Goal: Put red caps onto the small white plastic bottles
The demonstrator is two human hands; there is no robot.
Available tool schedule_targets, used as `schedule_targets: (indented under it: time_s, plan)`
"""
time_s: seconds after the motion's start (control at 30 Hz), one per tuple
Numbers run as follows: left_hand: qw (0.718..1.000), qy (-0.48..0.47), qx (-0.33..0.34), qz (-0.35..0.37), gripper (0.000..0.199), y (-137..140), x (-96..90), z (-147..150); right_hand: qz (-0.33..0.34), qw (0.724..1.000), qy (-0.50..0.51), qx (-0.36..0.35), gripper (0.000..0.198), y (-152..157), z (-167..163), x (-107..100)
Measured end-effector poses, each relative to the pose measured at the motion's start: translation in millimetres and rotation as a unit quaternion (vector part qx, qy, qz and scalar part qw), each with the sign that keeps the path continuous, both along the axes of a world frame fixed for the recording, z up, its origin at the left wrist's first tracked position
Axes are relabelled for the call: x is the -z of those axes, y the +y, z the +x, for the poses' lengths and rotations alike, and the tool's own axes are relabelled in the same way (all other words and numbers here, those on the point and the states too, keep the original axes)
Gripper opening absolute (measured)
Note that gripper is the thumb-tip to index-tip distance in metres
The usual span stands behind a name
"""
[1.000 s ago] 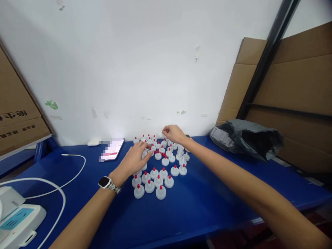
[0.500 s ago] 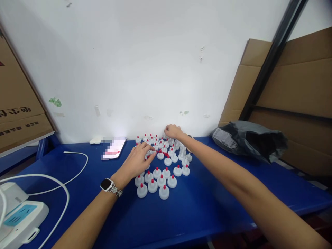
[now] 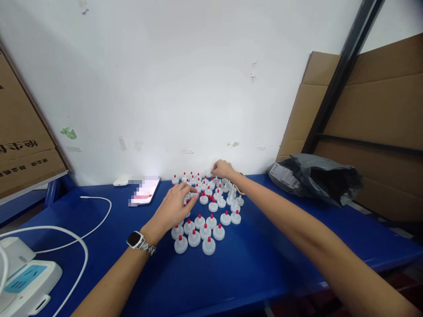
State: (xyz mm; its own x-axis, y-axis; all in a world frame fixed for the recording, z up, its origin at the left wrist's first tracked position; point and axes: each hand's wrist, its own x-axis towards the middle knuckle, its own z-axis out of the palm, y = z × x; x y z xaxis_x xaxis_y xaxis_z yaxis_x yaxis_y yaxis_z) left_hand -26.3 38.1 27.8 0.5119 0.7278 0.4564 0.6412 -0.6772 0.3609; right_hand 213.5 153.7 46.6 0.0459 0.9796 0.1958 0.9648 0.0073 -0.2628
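Note:
A crowd of white nozzle caps [image 3: 209,247] stands on the blue table [image 3: 211,281], many topped with small red tips. Several white caps on the right side [image 3: 239,201] carry no red tip. A few loose red tips [image 3: 211,198] lie amid the group. My left hand [image 3: 176,201], with a watch on its wrist, hovers over the left part of the group, thumb and fingers apart; it covers some caps. At the back, near the wall, my right hand [image 3: 223,169] has its fingers curled together. What they grip, if anything, is hidden.
Left of the caps lies a lit phone [image 3: 147,190], with a white case [image 3: 120,180] behind it. A power strip [image 3: 33,281] and white cable [image 3: 85,253] occupy the left front. A grey plastic bag [image 3: 313,178] sits at right, before cardboard [image 3: 302,110].
The view has shifted slightly. Relative to the caps, my right hand has moved very little at the back, and my left hand stays over the left side.

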Motion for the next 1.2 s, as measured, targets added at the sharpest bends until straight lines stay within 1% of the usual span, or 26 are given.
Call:
schedule_targets:
  time_s: [0.1,0.17,0.23,0.3,0.37,0.43,0.47,0.5,0.57,0.6,0.67,0.73,0.83,0.97,1.1,1.2]
  plan:
    - [0.997,-0.065,-0.021,-0.017,0.038,-3.5,-3.0,3.8,0.044,0.998,0.035,-0.042,0.023,-38.3,0.4,-6.7]
    - [0.990,-0.123,-0.035,-0.066,0.042,-6.2,-5.2,10.8,0.090,0.978,0.143,-0.119,0.027,-70.8,-7.6,-5.1]
    - [0.975,-0.169,-0.027,-0.140,0.046,-7.7,-6.5,19.8,0.119,0.955,0.204,-0.179,0.028,-102.2,-21.4,0.1]
    - [0.956,-0.209,0.000,-0.205,0.048,-7.0,-6.4,27.9,0.152,0.941,0.210,-0.216,0.027,-125.6,-35.7,4.8]
    - [0.937,-0.251,0.017,-0.241,0.045,-4.4,-5.3,32.2,0.170,0.938,0.169,-0.249,0.023,-136.4,-43.8,5.1]
    - [0.928,-0.275,0.010,-0.251,0.040,-1.5,-4.3,31.2,0.174,0.940,0.109,-0.272,0.014,-133.2,-41.9,0.8]
    - [0.932,-0.270,-0.002,-0.243,0.037,-0.4,-4.2,28.9,0.170,0.943,0.078,-0.274,0.013,-127.0,-37.3,-2.1]
    - [0.940,-0.255,-0.015,-0.228,0.035,0.2,-4.3,25.9,0.163,0.948,0.050,-0.267,0.016,-118.5,-31.2,-4.8]
    - [0.959,-0.209,-0.035,-0.186,0.032,0.2,-5.3,18.9,0.143,0.965,-0.013,-0.218,0.025,-97.9,-17.4,-7.3]
    - [0.968,-0.185,-0.040,-0.166,0.031,-0.3,-5.9,15.6,0.117,0.969,-0.054,-0.208,0.030,-87.7,-11.0,-6.8]
    - [0.978,-0.152,-0.041,-0.140,0.030,-1.6,-6.7,10.8,0.060,0.966,-0.123,-0.221,0.031,-71.7,-1.2,-3.1]
    - [0.982,-0.135,-0.036,-0.127,0.029,-2.5,-6.7,8.7,0.035,0.959,-0.156,-0.232,0.030,-64.4,4.7,2.0]
    - [0.985,-0.125,-0.023,-0.118,0.028,-2.9,-5.5,9.5,0.047,0.959,-0.170,-0.221,0.026,-66.3,9.2,6.7]
    - [0.986,-0.121,-0.013,-0.113,0.028,-4.5,-5.3,13.9,0.045,0.966,-0.160,-0.199,0.024,-70.1,9.8,6.5]
    - [0.985,-0.120,-0.017,-0.121,0.029,-6.7,-6.2,15.5,0.049,0.971,-0.133,-0.193,0.027,-62.1,2.5,5.4]
    - [0.987,-0.116,-0.005,-0.113,0.029,-7.3,-6.5,13.3,0.032,0.974,-0.107,-0.200,0.025,-57.9,-5.8,5.1]
